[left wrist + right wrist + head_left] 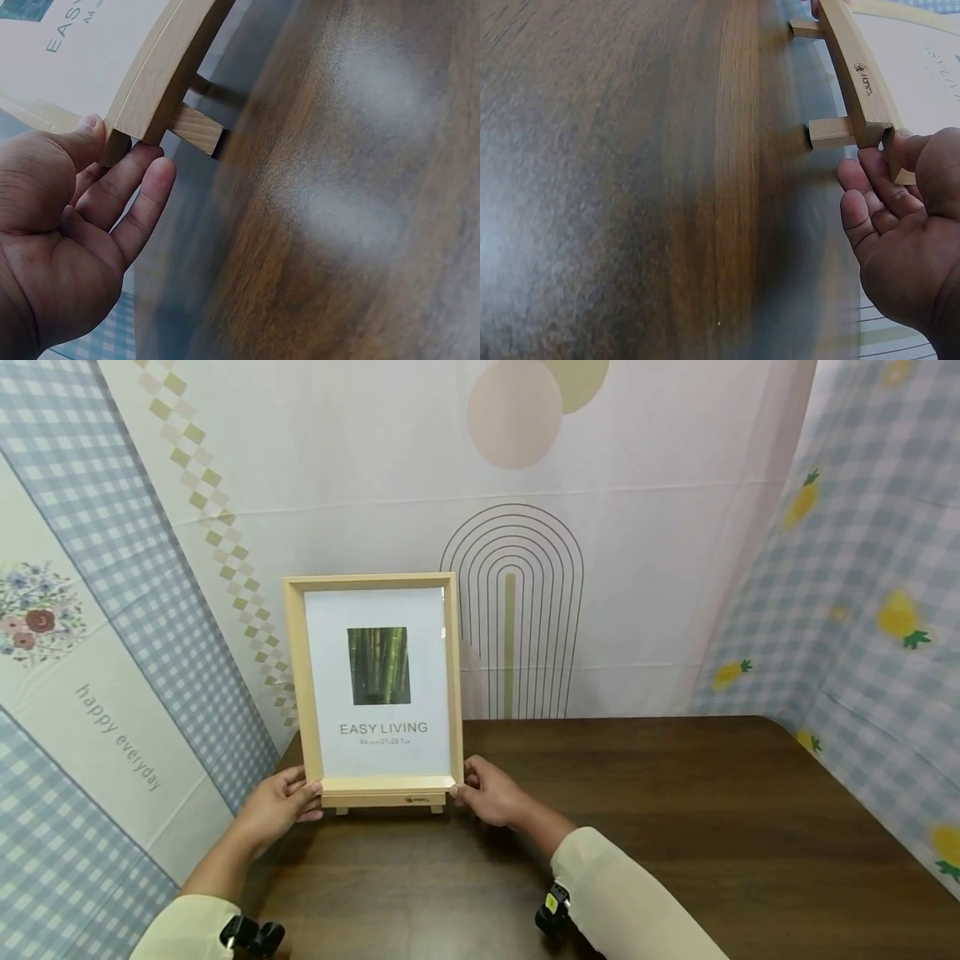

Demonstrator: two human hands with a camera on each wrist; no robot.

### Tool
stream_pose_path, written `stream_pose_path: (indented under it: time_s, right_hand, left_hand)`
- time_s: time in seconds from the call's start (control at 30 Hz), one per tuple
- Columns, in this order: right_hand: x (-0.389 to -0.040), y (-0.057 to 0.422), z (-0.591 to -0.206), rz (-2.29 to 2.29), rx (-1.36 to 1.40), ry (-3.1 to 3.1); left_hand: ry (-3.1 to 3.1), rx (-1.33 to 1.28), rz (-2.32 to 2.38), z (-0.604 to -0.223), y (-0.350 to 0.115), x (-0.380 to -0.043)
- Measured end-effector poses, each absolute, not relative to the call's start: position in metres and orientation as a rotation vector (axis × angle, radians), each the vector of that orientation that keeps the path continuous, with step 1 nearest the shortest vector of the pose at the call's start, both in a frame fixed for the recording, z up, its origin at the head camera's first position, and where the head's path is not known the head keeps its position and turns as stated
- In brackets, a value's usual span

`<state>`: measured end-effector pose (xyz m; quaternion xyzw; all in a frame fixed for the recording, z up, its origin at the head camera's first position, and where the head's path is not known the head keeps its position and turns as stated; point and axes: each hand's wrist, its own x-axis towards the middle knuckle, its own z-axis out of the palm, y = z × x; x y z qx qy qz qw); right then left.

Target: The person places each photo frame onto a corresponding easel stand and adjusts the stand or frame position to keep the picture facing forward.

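Note:
A light wood picture frame [305,693] leans upright on a small wooden easel [375,799] at the table's left side. Behind its pane is a white sheet [384,610] with a bamboo photo and the words "EASY LIVING". My left hand [273,806] pinches the frame's lower left corner, thumb in front, fingers behind and below beside the easel's ledge [161,82]. At the lower right corner, my right hand [491,793] pinches it likewise; in the right wrist view its thumb [911,150] lies over the front edge. Two short easel feet [831,133] jut forward under the ledge.
The dark wood table [637,810] extends to the right and front. A pale patterned cloth [360,468] hangs behind it. Blue checked cloths stand at the left [112,527] and right [862,610]. Small black devices [555,906] sit at both sleeves.

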<state>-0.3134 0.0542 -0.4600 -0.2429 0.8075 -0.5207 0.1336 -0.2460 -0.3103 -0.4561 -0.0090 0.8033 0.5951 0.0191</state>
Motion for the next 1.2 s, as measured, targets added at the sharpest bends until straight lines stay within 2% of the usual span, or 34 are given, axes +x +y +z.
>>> stream_pose_path:
  time_s: [1.2]
  right_hand:
    - [-0.3076,0.055,-0.4554,-1.445,-0.701,2.378]
  left_hand:
    - [2.441,0.033,1.897,-0.4621,-0.3195,-0.2516]
